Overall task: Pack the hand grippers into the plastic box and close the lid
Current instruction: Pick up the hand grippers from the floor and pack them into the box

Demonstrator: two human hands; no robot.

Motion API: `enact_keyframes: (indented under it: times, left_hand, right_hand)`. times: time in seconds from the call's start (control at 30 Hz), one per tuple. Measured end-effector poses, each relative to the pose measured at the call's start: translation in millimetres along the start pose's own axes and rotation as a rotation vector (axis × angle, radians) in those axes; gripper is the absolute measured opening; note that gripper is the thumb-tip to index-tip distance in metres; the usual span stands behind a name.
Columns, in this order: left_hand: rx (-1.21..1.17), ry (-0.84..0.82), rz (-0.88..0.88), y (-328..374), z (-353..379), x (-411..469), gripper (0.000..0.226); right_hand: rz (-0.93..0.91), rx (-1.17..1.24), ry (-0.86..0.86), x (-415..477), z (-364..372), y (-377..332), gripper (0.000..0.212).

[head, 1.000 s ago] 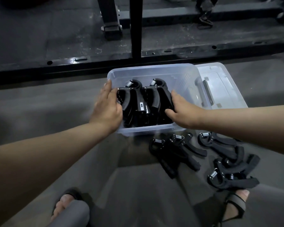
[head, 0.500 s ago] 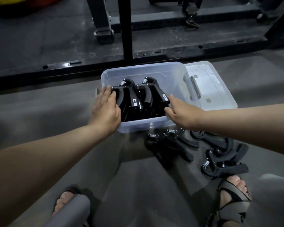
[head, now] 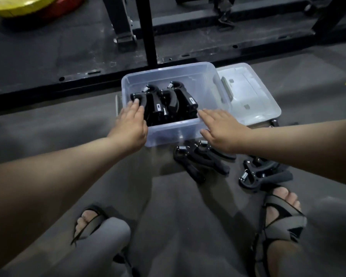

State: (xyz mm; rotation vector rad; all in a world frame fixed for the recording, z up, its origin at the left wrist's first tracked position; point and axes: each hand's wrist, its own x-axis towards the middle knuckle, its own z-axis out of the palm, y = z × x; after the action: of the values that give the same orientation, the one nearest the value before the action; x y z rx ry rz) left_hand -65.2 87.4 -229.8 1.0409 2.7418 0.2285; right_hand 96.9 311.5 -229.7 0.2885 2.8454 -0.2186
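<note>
- A second ago both hands were pressed against the grippers (head: 164, 102) in the box (head: 174, 134), squeezing the row together; now they have eased back toward the near wall.
- The left hand (head: 131, 124) lies flat at the box's near left corner, fingers (head: 135, 103) straight and close together, tips just touching the leftmost gripper, holding nothing.
- The right hand (head: 222, 128) has come off the row and hangs over the near right corner, fingers (head: 205, 114) loosely spread and empty.
- The packed grippers stand upright in two rows at the left of the box; the right part looks free.
- More grippers lie on the floor: a pile (head: 198, 160) just near the box, another (head: 262, 174) further right, partly under the right arm.
- The lid (head: 254, 96) lies open, right of the box.
- Judgement: the row seems settled, so the hands are free to fetch the floor pile; closing comes later.
</note>
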Motion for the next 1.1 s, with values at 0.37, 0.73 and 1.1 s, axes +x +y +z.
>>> enact_keyframes:
  times: [0.37, 0.73, 1.1]
  left_hand:
    - [0.005, -0.101, 0.213, 43.5, 7.5, 26.3, 0.056]
    - [0.022, -0.042, 0.445, 67.8, 17.4, 59.0, 0.063]
    - [-0.034, -0.018, 0.374, 62.2, 25.4, 59.1, 0.065]
  right_hand:
    - [-0.106, -0.039, 0.055, -2.8, 0.5, 10.4, 0.064]
    - [-0.259, -0.284, -0.319, -18.2, 64.9, 49.2, 0.059]
    - [0.218, -0.070, -0.548, 21.7, 84.7, 36.6, 0.075]
